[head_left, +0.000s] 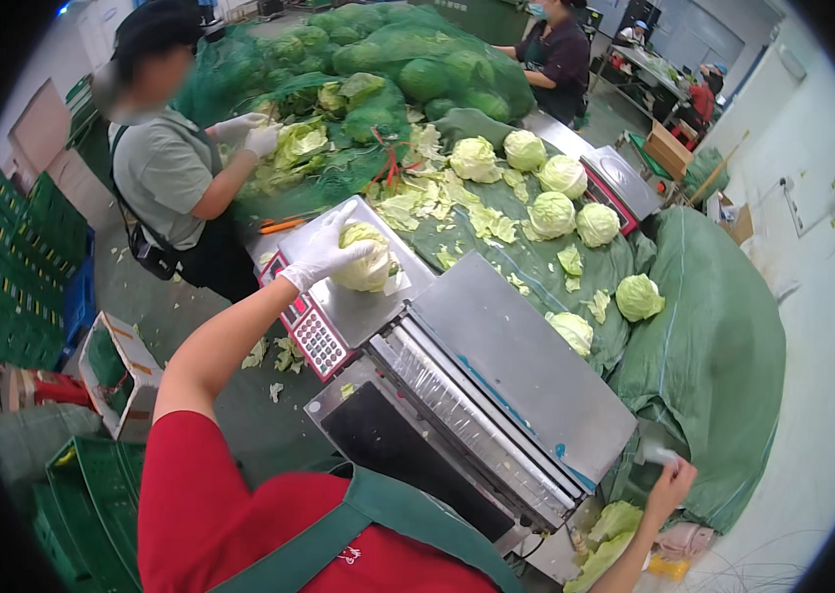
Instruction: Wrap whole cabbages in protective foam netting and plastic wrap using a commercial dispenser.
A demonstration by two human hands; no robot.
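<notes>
My left hand [325, 252], in a white glove, grips the side of a pale green cabbage head [364, 268]. The cabbage rests on the steel platform [336, 311] of a digital scale with a red keypad panel [317, 337]. A small white piece, perhaps paper, shows at the cabbage's lower right. At the lower right, my bare right hand [673, 482] pinches a small whitish piece [658, 454], paper or film; I cannot tell which. Between my hands stands a film wrapping machine with a steel plate [514, 363], a roll of clear film [469, 415] and a black pad [417, 459].
Several trimmed cabbages [552, 215] and loose leaves [454, 196] lie on green sheeting. A second scale [621, 185] stands behind them. Netted cabbages [417, 67] are heaped at the back. A gloved co-worker [173, 163] stands left, near orange-handled tools [280, 224]. Green crates [25, 252] line the left.
</notes>
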